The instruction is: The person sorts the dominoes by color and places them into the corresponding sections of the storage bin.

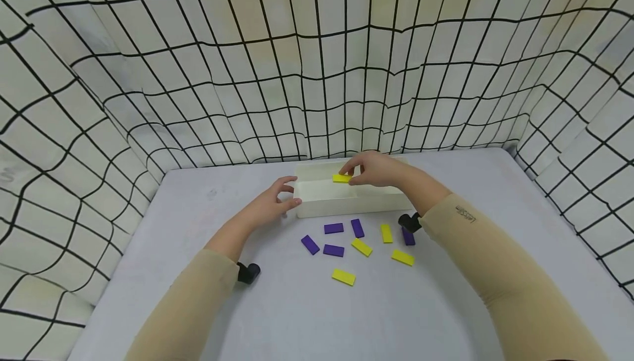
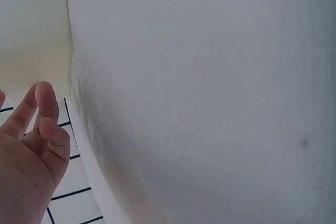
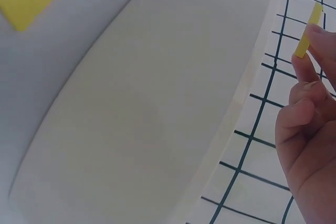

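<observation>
My right hand (image 1: 378,169) pinches a yellow block (image 1: 340,178) between thumb and fingertips, over the white open box (image 1: 354,206). In the right wrist view the small flat block (image 3: 308,32) is seen edge-on, with the other fingers curled below it. At the box's left end is my left hand (image 1: 269,204), thumb and fingers spread apart and loosely bent, fingertips right at the box's edge. The left wrist view shows that hand (image 2: 31,156) with nothing between its fingers.
Several purple blocks (image 1: 334,251) and yellow blocks (image 1: 343,277) lie scattered on the white table (image 1: 297,317) in front of the box. One purple block (image 1: 408,236) is partly under the right wrist's camera (image 1: 410,222). Black netting (image 1: 322,77) over white walls surrounds the table.
</observation>
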`<state>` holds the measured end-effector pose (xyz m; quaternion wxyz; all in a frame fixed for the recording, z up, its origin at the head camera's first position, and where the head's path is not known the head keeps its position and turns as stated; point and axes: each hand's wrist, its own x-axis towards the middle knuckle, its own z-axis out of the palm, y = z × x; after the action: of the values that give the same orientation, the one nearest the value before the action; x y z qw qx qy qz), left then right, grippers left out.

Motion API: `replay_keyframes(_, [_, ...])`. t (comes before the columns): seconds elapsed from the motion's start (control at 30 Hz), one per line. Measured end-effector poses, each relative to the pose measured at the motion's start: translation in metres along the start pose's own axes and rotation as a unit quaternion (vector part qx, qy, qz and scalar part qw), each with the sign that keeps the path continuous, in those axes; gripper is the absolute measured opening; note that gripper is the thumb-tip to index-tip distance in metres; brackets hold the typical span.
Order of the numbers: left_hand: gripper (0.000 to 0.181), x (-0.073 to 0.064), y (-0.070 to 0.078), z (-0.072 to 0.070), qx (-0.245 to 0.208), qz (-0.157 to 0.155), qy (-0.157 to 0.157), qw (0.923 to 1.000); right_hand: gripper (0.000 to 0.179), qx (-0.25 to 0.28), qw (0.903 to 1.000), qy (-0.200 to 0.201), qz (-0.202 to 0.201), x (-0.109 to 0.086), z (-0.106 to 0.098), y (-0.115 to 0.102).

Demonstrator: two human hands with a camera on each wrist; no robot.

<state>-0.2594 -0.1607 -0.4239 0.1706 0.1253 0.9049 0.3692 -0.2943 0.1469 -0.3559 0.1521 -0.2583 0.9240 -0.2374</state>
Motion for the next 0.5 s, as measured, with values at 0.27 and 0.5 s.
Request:
replay_keyframes(0.27, [0.074,0.0,0.003,-0.002,0.0,-0.01,0.0,0.9999,0.03,-0.004,0.9997,-0.023,-0.004,0.019,0.007,-0.013])
replay_keyframes(0.5, [0.073,0.002,0.001,-0.001,-0.004,-0.009,0.002,0.9999,0.029,-0.032,0.9986,-0.041,-0.009,0.034,0.02,-0.022])
